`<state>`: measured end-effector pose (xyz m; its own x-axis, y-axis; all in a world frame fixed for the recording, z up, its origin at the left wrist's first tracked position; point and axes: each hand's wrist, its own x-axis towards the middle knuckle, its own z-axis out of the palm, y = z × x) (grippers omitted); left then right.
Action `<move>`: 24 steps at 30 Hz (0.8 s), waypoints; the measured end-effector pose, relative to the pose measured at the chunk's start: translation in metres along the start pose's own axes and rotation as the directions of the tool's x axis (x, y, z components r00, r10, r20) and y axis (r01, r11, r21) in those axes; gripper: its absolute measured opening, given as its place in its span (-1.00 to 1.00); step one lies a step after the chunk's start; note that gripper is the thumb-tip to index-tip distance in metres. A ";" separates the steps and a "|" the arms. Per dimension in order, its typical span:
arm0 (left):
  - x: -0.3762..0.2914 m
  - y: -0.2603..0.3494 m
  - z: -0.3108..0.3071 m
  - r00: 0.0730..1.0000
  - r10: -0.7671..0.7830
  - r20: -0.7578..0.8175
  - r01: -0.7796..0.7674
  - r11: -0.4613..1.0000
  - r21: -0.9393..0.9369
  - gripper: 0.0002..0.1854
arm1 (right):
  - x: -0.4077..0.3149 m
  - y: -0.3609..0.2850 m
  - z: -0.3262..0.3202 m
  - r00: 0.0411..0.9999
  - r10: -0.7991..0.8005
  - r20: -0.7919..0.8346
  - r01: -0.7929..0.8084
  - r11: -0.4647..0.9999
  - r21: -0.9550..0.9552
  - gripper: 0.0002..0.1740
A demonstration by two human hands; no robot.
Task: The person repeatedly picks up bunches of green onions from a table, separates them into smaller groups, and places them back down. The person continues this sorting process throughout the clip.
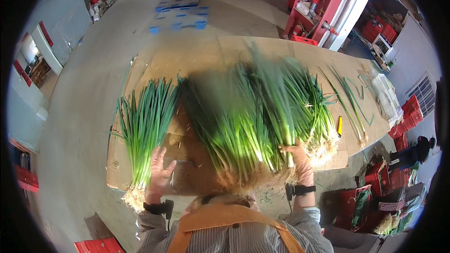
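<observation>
My right hand (pixel 299 158) is closed around the white stems of some green onions (pixel 287 126), just above their roots; their leaf tips are blurred. Those stalks lie against a wide pile of green onions (pixel 242 137), roots towards me. Fingers apart and holding nothing, my left hand (pixel 160 174) stands beside the stems of a separate bunch of green onions (pixel 146 130) at the table's left side. Right of my right hand lies another heap of green onions (pixel 314 116), some stems crossing.
Cardboard (pixel 190 51) covers the table. A yellow-handled knife (pixel 339 126) lies near loose stalks (pixel 351 112) on the right. Beyond is a white plastic basket (pixel 386 98). Blue pallets (pixel 182 14) rest on the floor ahead. People (pixel 413 153) are among red crates (pixel 378 175) at right.
</observation>
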<state>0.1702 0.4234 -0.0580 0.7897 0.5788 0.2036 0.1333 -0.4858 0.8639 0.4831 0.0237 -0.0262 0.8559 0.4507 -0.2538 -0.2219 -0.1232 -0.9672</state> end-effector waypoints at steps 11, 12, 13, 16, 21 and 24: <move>-0.025 -0.018 -0.001 0.995 -0.066 -0.074 0.076 0.988 0.135 -0.43 | 0.020 0.049 -0.008 0.937 -0.221 -0.269 0.087 0.897 -0.434 0.03; -0.027 -0.017 -0.003 0.996 -0.061 -0.067 0.074 0.973 0.218 -0.45 | 0.017 0.046 -0.010 0.931 -0.243 -0.274 0.036 0.805 -0.593 0.03; -0.027 -0.016 -0.005 0.997 -0.055 -0.062 0.071 0.952 0.299 -0.46 | 0.015 0.042 -0.009 0.915 -0.266 -0.305 -0.044 0.683 -0.729 0.03; -0.030 -0.018 -0.007 0.998 -0.009 -0.060 0.024 0.963 0.267 -0.46 | 0.005 0.029 -0.005 0.749 -0.597 -0.289 -0.005 0.430 -0.903 0.00; -0.035 -0.016 -0.001 0.982 -0.188 -0.034 0.191 0.962 0.194 -0.44 | -0.016 0.024 0.016 0.854 -0.435 -0.286 -0.144 0.330 -0.933 -0.19; -0.034 -0.010 0.002 0.983 -0.183 -0.022 0.183 0.964 0.190 -0.45 | -0.020 0.023 0.029 0.870 -0.279 -0.407 -0.300 0.355 -0.885 -0.41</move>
<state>0.1428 0.4075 -0.0745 0.7388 0.6719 0.0526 0.3872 -0.4870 0.7829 0.4472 0.0376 -0.0435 0.9965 0.0667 0.0508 0.0777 -0.9618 -0.2627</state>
